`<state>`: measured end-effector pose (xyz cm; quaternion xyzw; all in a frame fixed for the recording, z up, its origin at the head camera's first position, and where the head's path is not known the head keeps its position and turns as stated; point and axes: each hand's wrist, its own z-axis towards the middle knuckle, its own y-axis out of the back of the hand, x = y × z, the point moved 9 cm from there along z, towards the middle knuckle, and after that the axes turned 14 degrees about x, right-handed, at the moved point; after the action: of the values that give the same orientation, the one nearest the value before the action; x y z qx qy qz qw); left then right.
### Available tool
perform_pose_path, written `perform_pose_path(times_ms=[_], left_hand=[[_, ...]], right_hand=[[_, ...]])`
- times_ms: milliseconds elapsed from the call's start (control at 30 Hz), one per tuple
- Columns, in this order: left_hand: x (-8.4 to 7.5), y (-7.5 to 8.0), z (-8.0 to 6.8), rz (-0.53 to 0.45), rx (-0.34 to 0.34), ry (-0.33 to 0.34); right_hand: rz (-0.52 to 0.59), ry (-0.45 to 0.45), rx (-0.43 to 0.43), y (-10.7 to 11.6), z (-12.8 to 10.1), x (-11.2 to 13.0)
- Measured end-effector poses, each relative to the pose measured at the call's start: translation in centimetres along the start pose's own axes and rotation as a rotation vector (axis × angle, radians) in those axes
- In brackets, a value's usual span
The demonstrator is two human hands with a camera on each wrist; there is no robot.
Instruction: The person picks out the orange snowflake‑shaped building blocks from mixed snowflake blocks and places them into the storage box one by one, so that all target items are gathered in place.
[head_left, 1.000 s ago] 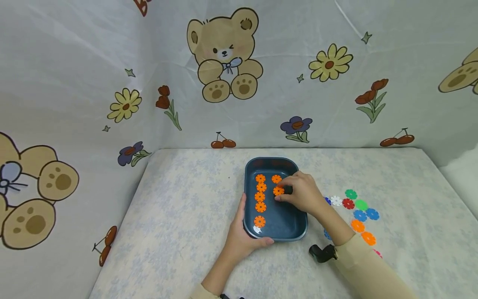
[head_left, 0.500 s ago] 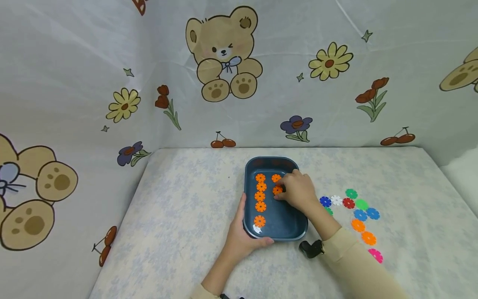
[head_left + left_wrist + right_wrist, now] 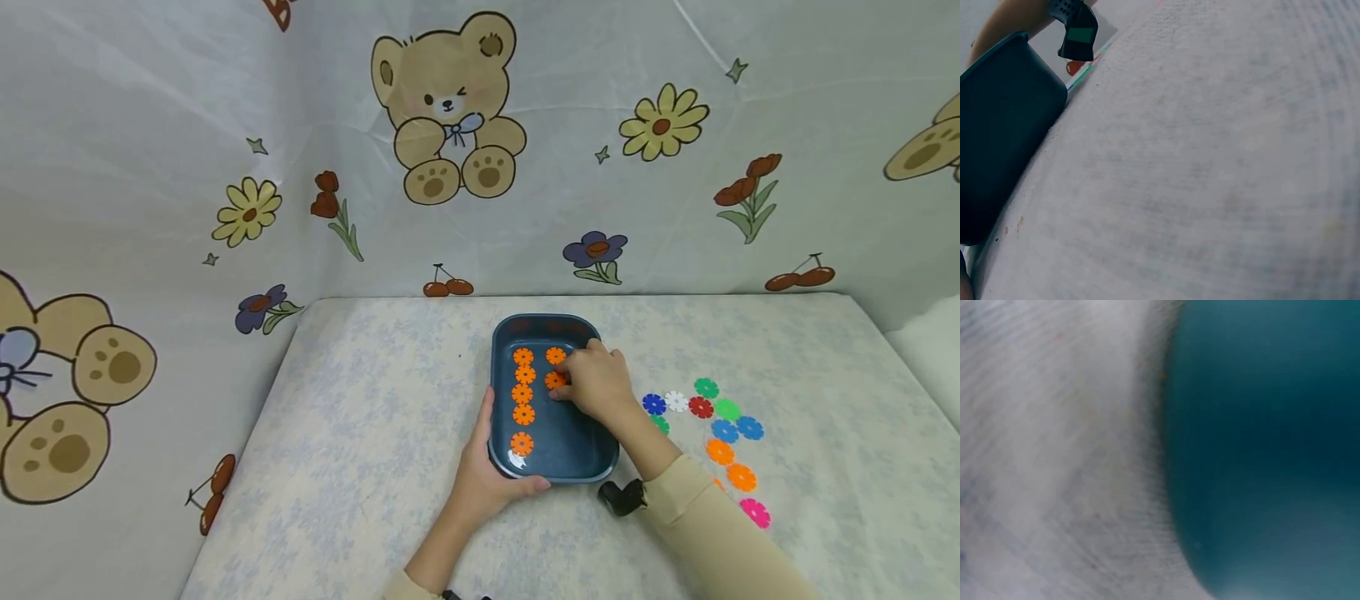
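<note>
A dark blue rectangular tray [image 3: 577, 454] stands on the cloth-covered table. My left hand [image 3: 483, 483] holds its near left corner, fingers along the left side and thumb at the front edge. Inside, my right hand [image 3: 600, 383] pinches an orange notched plastic disc [image 3: 555, 380], just below another orange disc [image 3: 555, 356]. Along the tray's left side runs a column of several orange discs [image 3: 523, 393], with a wider gap before the nearest one. Only the tray's outer wall shows in the left wrist view [image 3: 1010, 131] and the right wrist view [image 3: 1260, 450].
Right of the tray lie several loose discs: blue [image 3: 654, 404], white [image 3: 677, 402], red [image 3: 701, 407], green [image 3: 707, 387], orange [image 3: 742, 477] and pink [image 3: 755, 512]. My right forearm partly covers some. A black wrist camera [image 3: 622, 498] hangs near the tray's near right corner.
My right hand and forearm have shifted left, uncovering the pink and dark blue discs. The pinched disc has moved slightly left and away from me. My left hand and the tray stay put.
</note>
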<state>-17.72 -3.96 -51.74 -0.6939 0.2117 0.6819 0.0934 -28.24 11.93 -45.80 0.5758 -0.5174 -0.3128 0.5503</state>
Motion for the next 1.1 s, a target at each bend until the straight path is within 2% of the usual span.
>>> perform_pose_path(times_ms=[267,433,633,733,800,867,967,1100], left_hand=[[0.3,-0.1,0.2,-0.004,-0.001,0.011],[0.4,-0.1,0.1,0.005,0.001,0.016],[0.1,-0.1,0.0,0.005,0.007,-0.002],[-0.1,-0.1,0.1,-0.001,0.004,-0.014],[-0.2,-0.1,0.1,-0.008,0.001,-0.021],[-0.2,-0.1,0.1,-0.013,-0.003,-0.024],[-0.2,-0.1,0.0,-0.023,-0.006,-0.023],[-0.1,-0.1,0.0,-0.024,-0.01,-0.022]], right_hand=[[0.002,0.008,-0.013,0.0,0.0,-0.1],[0.107,0.061,-0.075,0.5,-0.9,-0.3],[0.279,0.149,-0.222,3.6,-4.3,-2.3],[0.313,0.154,-0.268,5.0,-6.8,-4.4],[0.306,0.125,-0.272,5.5,-8.5,-6.1],[0.299,0.081,-0.247,5.5,-10.1,-8.0],[0.305,-0.018,-0.152,4.4,-12.2,-11.4],[0.342,-0.16,0.068,1.3,-14.4,-15.6]])
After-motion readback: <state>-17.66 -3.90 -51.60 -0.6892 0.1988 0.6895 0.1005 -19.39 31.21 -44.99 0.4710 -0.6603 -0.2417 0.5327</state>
